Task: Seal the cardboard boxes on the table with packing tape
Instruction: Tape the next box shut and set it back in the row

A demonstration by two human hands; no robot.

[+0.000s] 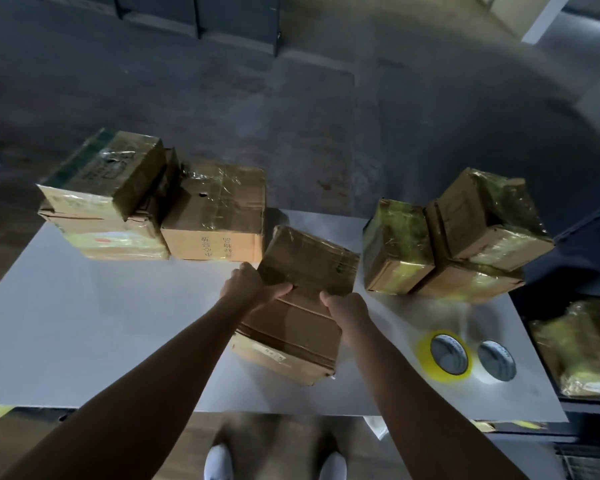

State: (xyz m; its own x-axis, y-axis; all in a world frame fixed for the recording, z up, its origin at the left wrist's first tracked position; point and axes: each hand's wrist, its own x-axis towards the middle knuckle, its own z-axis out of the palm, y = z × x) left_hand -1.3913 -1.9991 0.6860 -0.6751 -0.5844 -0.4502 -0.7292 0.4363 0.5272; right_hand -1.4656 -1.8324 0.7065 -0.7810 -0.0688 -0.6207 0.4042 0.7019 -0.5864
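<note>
A brown cardboard box is held tilted above the middle of the white table. My left hand grips its near left corner and my right hand grips its near edge on the right. Right beneath it lies another cardboard box flat on the table. Two rolls of packing tape lie at the right: a yellow roll and a clear roll beside it.
Taped boxes stand along the table's far edge: a stack at the left, a single box next to it, and a cluster at the right. A bin with wrapped goods stands off the right edge. My shoes show below the near edge.
</note>
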